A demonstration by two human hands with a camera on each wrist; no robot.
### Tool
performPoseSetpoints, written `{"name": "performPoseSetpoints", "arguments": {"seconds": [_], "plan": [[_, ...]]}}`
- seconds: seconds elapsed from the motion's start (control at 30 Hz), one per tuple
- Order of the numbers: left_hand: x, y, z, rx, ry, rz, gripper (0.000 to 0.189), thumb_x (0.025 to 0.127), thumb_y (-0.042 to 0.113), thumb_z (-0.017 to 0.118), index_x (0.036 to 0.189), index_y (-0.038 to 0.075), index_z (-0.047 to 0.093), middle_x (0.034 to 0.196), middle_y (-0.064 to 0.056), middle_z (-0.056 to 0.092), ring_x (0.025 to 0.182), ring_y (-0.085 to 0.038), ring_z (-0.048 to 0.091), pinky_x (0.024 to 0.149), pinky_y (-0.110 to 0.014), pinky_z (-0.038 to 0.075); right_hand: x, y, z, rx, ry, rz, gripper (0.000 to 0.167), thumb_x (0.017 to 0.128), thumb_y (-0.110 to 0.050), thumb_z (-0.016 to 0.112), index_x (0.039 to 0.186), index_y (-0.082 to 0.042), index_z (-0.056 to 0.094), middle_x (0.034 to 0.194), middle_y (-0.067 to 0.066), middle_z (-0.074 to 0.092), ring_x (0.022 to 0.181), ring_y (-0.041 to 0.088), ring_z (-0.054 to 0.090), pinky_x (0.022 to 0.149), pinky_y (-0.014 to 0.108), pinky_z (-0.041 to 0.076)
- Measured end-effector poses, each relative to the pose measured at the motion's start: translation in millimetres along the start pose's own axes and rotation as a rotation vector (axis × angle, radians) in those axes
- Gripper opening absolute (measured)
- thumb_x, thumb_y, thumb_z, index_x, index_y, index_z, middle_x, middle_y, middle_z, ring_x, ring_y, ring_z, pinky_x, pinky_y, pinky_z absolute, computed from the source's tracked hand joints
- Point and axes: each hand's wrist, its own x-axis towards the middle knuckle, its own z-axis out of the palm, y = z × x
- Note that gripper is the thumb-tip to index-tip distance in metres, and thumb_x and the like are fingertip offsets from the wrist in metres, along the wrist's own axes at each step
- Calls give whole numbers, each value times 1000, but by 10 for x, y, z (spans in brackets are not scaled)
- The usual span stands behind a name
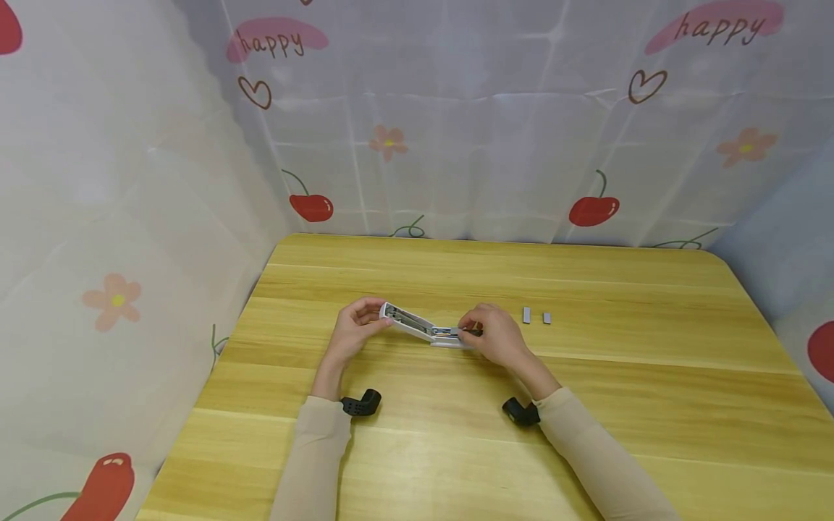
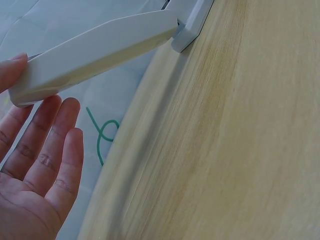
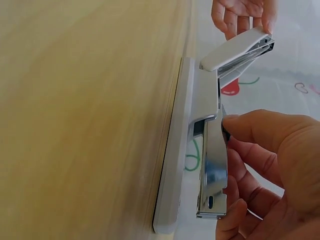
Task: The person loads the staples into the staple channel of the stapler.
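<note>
A white stapler (image 1: 407, 322) lies opened out on the table, its top arm tilted up to the left and its base flat. My left hand (image 1: 355, 329) pinches the free end of the top arm (image 2: 100, 47) between thumb and fingers, the other fingers extended below it. At the metal staple magazine (image 3: 215, 165), my right hand (image 1: 496, 334) pinches a small dark piece (image 3: 226, 134) between thumb and forefinger. Most of that piece is hidden by the fingers. Two small grey staple strips (image 1: 526, 315) (image 1: 546, 318) lie to the right of my right hand.
The wooden table (image 1: 430, 449) has a back edge against a printed curtain (image 1: 456, 166). A similar curtain hangs along the left side. Each wrist wears a black camera (image 1: 362, 403) (image 1: 521, 412).
</note>
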Motion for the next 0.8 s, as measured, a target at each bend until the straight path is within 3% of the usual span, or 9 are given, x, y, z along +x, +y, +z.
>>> {"name": "performPoseSetpoints", "arguments": {"seconds": [0.8], "plan": [[4, -26, -4, 12, 12, -3, 38, 84, -2, 71, 120, -7, 60, 104, -7, 64, 87, -13, 62, 74, -20, 53, 21, -24, -31, -11, -35, 0, 10, 85, -22, 76, 92, -15, 76, 88, -1, 64, 84, 18, 58, 72, 35, 50]]}}
